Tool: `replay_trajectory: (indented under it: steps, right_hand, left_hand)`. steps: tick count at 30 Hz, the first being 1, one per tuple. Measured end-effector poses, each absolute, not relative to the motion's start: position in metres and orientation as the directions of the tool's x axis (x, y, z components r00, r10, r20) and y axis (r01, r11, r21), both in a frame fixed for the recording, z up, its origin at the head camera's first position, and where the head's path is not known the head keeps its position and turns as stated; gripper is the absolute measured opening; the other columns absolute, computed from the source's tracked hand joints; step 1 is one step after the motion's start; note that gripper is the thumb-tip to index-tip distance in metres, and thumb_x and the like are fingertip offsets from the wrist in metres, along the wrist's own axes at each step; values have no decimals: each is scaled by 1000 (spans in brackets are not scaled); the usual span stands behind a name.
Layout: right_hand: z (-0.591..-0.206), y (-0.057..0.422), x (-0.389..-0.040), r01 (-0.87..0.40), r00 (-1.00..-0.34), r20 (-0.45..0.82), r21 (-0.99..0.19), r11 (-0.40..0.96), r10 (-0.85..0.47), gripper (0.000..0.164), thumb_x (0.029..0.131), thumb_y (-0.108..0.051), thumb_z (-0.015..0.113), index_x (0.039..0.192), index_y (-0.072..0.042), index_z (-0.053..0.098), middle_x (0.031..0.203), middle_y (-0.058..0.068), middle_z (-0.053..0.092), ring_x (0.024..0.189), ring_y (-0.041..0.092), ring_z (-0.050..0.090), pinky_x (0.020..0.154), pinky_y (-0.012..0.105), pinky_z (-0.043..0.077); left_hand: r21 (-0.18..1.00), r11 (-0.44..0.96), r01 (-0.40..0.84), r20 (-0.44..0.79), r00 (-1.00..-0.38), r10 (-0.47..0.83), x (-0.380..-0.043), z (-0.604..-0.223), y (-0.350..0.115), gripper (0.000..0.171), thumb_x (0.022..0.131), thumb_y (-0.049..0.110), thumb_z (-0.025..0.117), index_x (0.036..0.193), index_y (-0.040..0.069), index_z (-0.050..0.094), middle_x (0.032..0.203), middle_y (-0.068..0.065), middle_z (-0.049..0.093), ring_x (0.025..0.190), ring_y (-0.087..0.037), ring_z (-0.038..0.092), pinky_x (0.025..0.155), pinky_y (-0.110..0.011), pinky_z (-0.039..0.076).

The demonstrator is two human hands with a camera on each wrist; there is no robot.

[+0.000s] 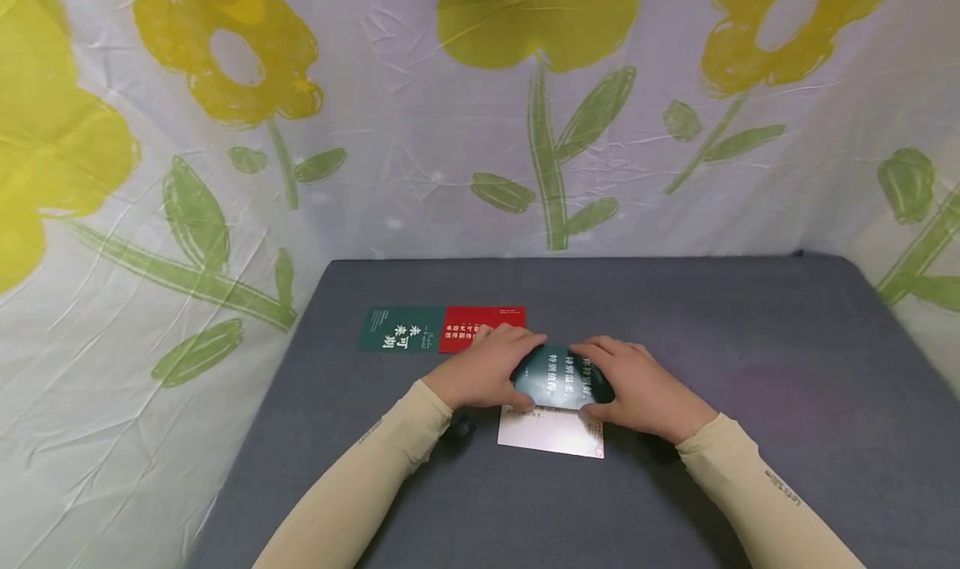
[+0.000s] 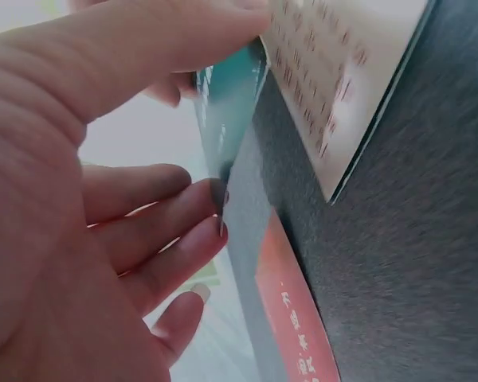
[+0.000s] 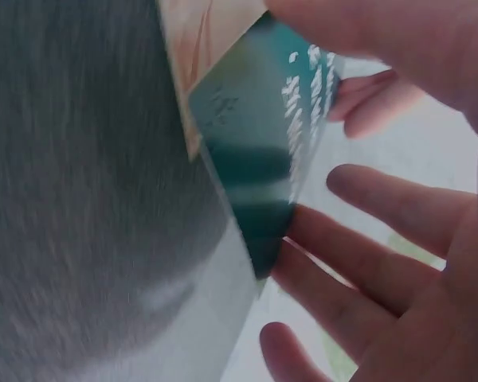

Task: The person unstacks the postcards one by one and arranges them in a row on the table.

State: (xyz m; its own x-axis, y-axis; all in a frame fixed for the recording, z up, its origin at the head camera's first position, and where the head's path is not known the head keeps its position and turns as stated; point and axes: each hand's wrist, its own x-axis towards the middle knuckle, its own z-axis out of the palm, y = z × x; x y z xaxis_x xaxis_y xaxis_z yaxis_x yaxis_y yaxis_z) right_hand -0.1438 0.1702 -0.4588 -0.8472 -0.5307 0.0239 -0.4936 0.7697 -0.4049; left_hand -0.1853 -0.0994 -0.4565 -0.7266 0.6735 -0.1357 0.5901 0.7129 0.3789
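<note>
A dark teal card (image 1: 558, 377) with white lettering is between my two hands, slightly raised from the table. My left hand (image 1: 491, 365) grips its left side, thumb at the near edge and fingers at the far edge. On the opposite side my right hand (image 1: 637, 386) holds it the same way. Below and nearer to me lies a pale card (image 1: 551, 436) with printed text, partly covered by the teal one. Beyond my left hand is a red card (image 1: 480, 315) with white lettering, partly hidden by that hand.
A green card (image 1: 375, 327) with white writing lies left of the red card, side by side. The table (image 1: 750, 319) has a dark grey cloth surface. Behind it hangs a white curtain (image 1: 420, 119) with yellow flowers.
</note>
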Motion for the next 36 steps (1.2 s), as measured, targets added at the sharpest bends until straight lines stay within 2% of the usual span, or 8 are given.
replay_trajectory:
  steps: [9,16,26,36]
  right_hand:
    - [-456,181,-189,-442,-868,-35,-397,804,-495,83,85,-28,92,156,-6,55,156,20,57,142,42,56,117,70,41]
    - [-459,184,-220,-388,-871,-96,-465,796,-481,84,88,-25,88,160,-7,49,161,21,52,147,44,48,117,73,39]
    - [-470,186,-233,-330,-864,-175,-513,793,-472,87,89,-28,88,162,-6,47,161,22,52,142,42,52,113,61,48]
    - [-472,187,-238,-335,-867,-176,-487,806,-467,83,91,-31,86,161,-8,48,163,21,50,146,43,49,114,65,45]
  left_hand:
    - [355,743,568,-157,-747,646,-229,-458,-83,93,88,45,88,165,14,45,164,-5,53,149,-28,47,115,-48,36]
    - [369,769,523,-179,-772,610,-252,-462,-78,96,88,47,88,167,16,42,165,-5,52,150,-27,46,118,-48,35]
    - [376,783,496,-225,-770,597,-263,-470,-75,97,88,50,87,168,19,41,167,-2,50,149,-26,47,114,-46,35]
    - [373,784,496,-222,-773,595,-266,-466,-77,96,89,51,87,168,20,42,167,-1,51,148,-24,48,113,-46,34]
